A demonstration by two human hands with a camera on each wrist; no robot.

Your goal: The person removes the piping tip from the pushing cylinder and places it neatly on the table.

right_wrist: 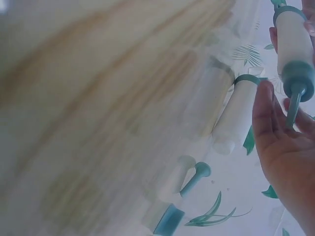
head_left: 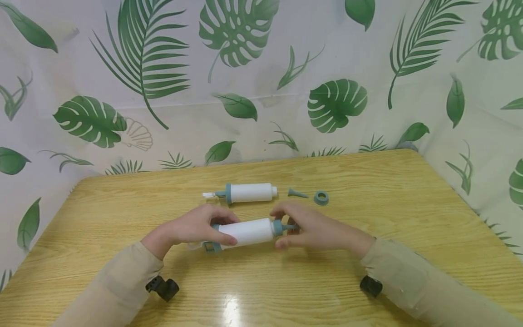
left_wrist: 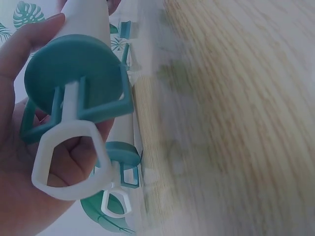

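White plastic makes up the tube (head_left: 247, 231) held near the middle of the table (head_left: 388, 204), its handle end facing the left edge and its teal nozzle (head_left: 289, 226) the right edge. The left hand (head_left: 200, 225) grips it beside the teal flange (left_wrist: 74, 69), thumb on the near side and fingers on the far side — the tube is raised off the wood. Behind the flange sticks out a white loop handle (left_wrist: 102, 167). The right hand (head_left: 312, 227) is at the other end, thumb and fingers spread apart around the nozzle, just beside the teal cap (head_left: 278, 227); whether a fingertip touches the nozzle, I cannot tell. Between the hands and the far edge, a second tube (head_left: 251, 192) lies on its side, roughly along that edge. Right of it, towards the far right corner, come a loose teal nozzle (head_left: 298, 194) and then a teal ring (head_left: 321, 197), all well apart from the table's edges. Past the far edge hangs a leaf-printed cloth (head_left: 265, 109).
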